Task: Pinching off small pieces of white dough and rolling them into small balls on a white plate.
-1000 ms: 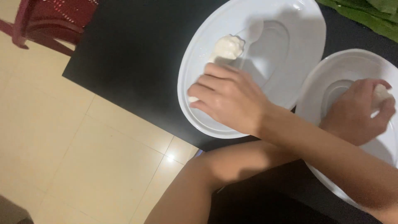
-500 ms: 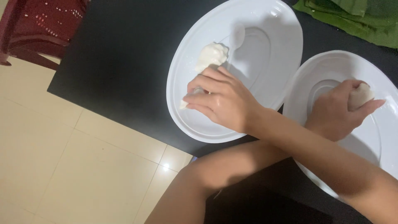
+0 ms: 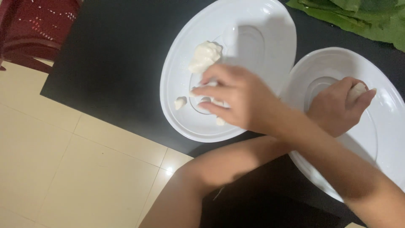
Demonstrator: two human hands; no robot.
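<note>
Arms crossed over a black counter (image 3: 109, 63), the right hand (image 3: 236, 99) hovers over the left white plate (image 3: 261, 25), fingers loosely spread just beside small bits of dough (image 3: 180, 102), with a larger dough lump (image 3: 204, 55) farther off; the left hand (image 3: 337, 105) is closed around a dough piece (image 3: 357, 90) above the right plate (image 3: 384, 139), green leaves (image 3: 363, 17) beyond

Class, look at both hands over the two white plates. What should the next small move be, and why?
Probably the right hand should pick up the small dough piece. It lies loose on the left plate, just beyond the open fingertips. The left hand is closed on a dough bit over the right plate, so it looks occupied.
</note>
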